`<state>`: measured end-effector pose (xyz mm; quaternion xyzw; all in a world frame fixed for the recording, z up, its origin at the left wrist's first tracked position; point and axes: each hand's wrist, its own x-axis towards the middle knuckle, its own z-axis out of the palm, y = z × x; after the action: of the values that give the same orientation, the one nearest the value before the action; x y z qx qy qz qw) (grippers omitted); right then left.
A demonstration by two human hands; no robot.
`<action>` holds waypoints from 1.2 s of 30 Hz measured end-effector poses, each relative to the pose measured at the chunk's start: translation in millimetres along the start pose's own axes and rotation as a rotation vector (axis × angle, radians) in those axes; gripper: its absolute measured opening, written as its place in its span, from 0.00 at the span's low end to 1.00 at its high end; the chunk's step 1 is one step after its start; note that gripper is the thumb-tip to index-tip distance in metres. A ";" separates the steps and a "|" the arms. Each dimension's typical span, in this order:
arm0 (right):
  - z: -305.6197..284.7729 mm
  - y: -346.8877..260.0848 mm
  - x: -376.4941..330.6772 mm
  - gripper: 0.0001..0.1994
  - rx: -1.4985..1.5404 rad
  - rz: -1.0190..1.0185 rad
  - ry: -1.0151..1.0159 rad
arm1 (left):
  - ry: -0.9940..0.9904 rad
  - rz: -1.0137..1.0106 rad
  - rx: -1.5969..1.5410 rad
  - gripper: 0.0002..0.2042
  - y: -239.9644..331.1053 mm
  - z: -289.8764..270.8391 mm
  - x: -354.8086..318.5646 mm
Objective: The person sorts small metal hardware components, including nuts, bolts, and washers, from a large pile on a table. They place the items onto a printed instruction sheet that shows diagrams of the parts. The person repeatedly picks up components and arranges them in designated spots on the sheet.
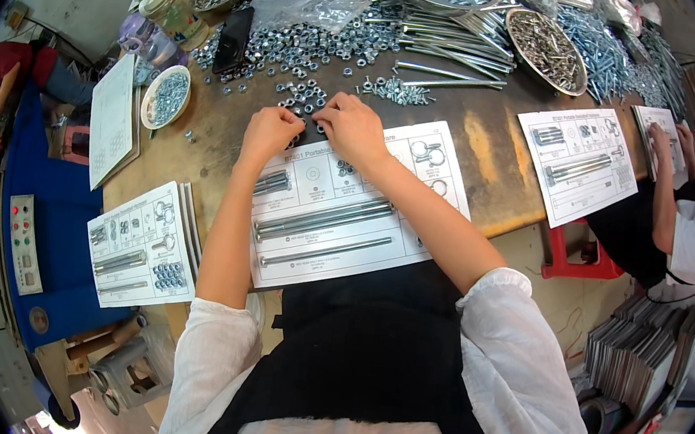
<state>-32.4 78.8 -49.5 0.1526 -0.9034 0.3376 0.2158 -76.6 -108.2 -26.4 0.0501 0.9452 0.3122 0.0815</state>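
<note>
At the far edge of a printed hardware sheet, both my hands work among loose hex nuts. My left hand has its fingers pinched together beside the nearest nuts; what lies between them is hidden. Just to its right, my right hand curls its fingers down, the fingertips touching the nuts; anything gripped there is too small to make out. Long bolts lie in rows on the sheet, with short bolts in its left box and several nuts partly behind my right wrist.
Beyond the nuts lie long bolts, small screws, a black phone and a bowl of screws. A washer bowl stands left. Packed sheets lie left and right. A co-worker's hands are at far right.
</note>
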 end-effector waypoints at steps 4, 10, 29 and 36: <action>-3.4 -2.3 -0.9 0.03 0.060 0.075 -0.064 | 0.120 -0.008 -0.051 0.10 -2.2 0.7 -9.8; -11.2 -6.9 4.0 0.07 0.165 0.238 -0.203 | 0.228 0.188 -0.052 0.09 -0.2 8.2 -5.0; -22.2 33.5 15.2 0.09 0.105 0.168 -0.144 | 0.175 0.319 -0.021 0.10 3.6 11.4 -18.1; -86.6 35.3 1.7 0.11 0.434 0.309 -0.304 | 0.135 0.258 -0.193 0.09 20.0 11.2 -30.5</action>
<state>-23.8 162.7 -9.2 0.1047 -0.8446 0.5249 -0.0136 -43.7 -90.1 -19.6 0.1421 0.8998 0.4122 -0.0183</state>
